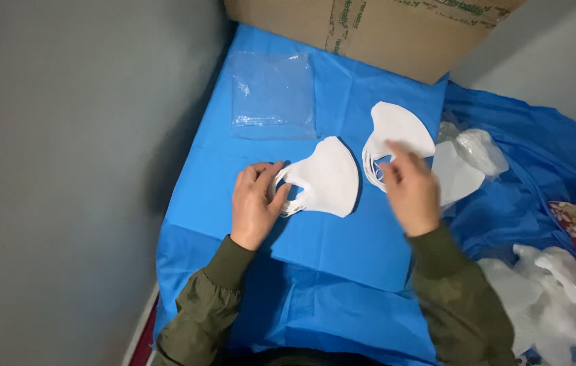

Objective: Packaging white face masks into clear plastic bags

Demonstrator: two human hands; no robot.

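Note:
A stack of white folded face masks [328,177] lies in the middle of the blue cloth [342,257]. My left hand [255,203] rests on the ear loops at the stack's left end, fingers curled over them. A second stack of white masks [396,132] lies to the right and further back. My right hand [410,186] hovers at its near edge, fingers spread and touching the ear loops. Both arms wear olive green sleeves.
A flat clear plastic bag [273,95] lies at the back left of the cloth. A brown cardboard box [382,30] stands behind. More white masks and clear wrappers [467,159] lie to the right, and bagged masks [552,291] at the lower right. A grey wall [64,169] runs along the left.

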